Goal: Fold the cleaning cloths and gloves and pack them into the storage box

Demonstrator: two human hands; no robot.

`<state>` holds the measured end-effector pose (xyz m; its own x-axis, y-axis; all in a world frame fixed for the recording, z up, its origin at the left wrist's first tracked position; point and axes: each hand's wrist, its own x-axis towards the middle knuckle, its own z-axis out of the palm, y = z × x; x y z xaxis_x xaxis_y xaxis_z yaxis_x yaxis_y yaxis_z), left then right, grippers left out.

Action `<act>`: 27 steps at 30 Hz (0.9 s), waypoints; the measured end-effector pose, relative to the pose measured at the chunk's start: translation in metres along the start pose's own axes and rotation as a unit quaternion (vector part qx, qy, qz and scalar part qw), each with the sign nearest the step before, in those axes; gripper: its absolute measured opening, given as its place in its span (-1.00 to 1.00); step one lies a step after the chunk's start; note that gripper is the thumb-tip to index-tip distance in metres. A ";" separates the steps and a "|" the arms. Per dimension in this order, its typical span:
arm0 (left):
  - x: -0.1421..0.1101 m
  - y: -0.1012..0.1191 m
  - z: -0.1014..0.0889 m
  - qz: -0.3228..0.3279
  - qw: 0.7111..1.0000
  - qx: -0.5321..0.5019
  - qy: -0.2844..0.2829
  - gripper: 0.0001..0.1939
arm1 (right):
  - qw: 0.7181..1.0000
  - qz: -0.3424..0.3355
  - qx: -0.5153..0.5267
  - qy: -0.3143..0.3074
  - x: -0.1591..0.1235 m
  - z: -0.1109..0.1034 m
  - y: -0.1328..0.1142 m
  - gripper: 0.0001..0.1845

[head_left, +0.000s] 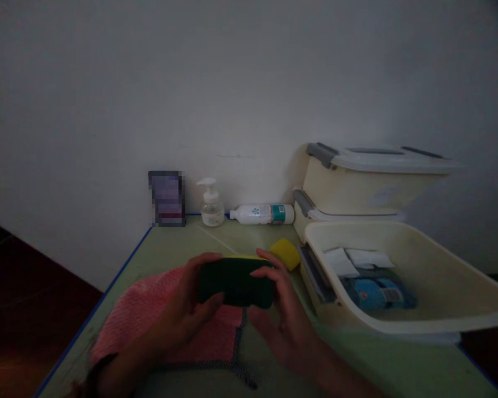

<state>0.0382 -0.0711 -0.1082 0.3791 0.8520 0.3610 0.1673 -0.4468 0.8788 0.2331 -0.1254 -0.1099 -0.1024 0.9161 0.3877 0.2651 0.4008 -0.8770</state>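
Observation:
A sponge (236,282) with a dark green scouring face and a thin yellow edge is held up between both hands, its green side toward me. My left hand (197,298) grips its left end, thumb on the front face and fingers behind. At the right end, my right hand (280,304) has fingers on the top edge and front face, with the thumb below. Beneath the hands lies a pink cloth (149,309) with a grey trimmed edge. A yellow sponge (285,254) rests on the table just beyond my right hand.
On the right stands an open cream bin (448,260) holding white packets (369,258) and a blue package (375,293). Lidded bins (357,185) are stacked behind it. Along the wall are a pump bottle (212,210), a white bottle (261,214) lying down, and a pixelated upright object (168,199).

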 end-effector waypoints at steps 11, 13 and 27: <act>0.012 0.019 0.009 -0.159 0.987 -0.005 0.026 -0.78 | 0.995 0.094 -0.005 0.029 -0.004 0.011 0.010 -0.51; 0.008 0.015 0.012 -0.154 0.987 0.017 0.039 -0.77 | 0.994 0.071 -0.075 0.034 -0.007 0.012 0.011 -0.54; 0.012 0.011 0.013 -0.225 0.954 -0.199 0.013 -0.80 | 0.958 0.179 0.220 0.033 0.003 0.007 0.005 -0.70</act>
<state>0.0562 -0.0693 -0.0984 0.3272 0.9417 -0.0778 -0.0537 0.1007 0.9935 0.2277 -0.1202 -0.1149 -0.0154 0.9989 0.0443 -0.1606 0.0412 -0.9862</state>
